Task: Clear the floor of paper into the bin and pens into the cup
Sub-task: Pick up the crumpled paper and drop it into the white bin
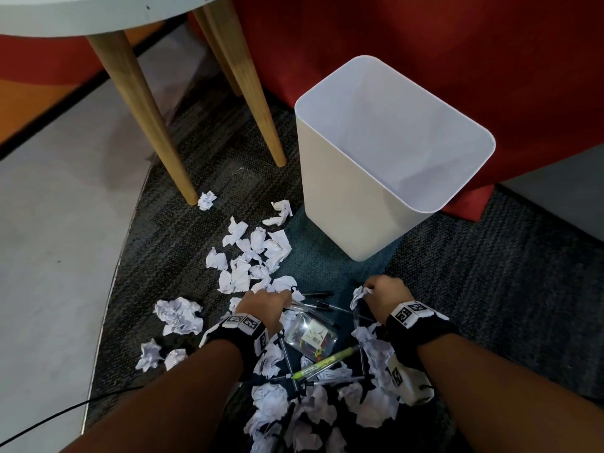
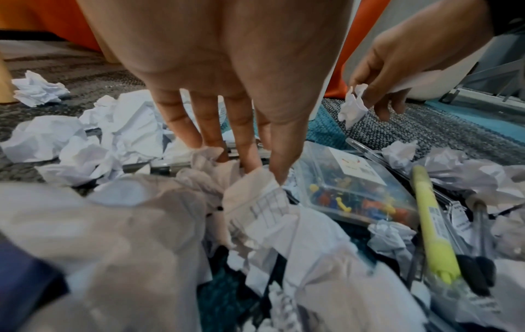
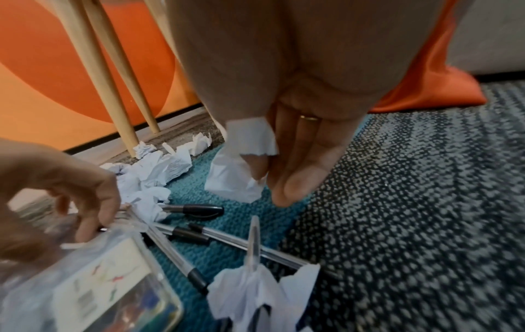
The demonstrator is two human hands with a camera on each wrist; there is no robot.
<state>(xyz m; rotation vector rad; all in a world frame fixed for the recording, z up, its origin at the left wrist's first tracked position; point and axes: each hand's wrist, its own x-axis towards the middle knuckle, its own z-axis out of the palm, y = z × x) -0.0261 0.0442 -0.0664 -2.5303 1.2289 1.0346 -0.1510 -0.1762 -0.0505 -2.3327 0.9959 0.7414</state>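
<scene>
Several crumpled white paper balls litter the dark carpet in front of the tall white bin. Black-capped clear pens and a green pen lie among them. My left hand reaches down into the pile, and its thumb and fingers pinch a crumpled paper beside the pens. My right hand holds another crumpled paper between thumb and fingers, lifted just off the carpet, short of the bin.
A clear plastic box of coloured pins lies between my wrists. Wooden table legs stand at the left of the bin, under a pale round tabletop. A red-orange cushion sits behind the bin. A black cable crosses the grey floor.
</scene>
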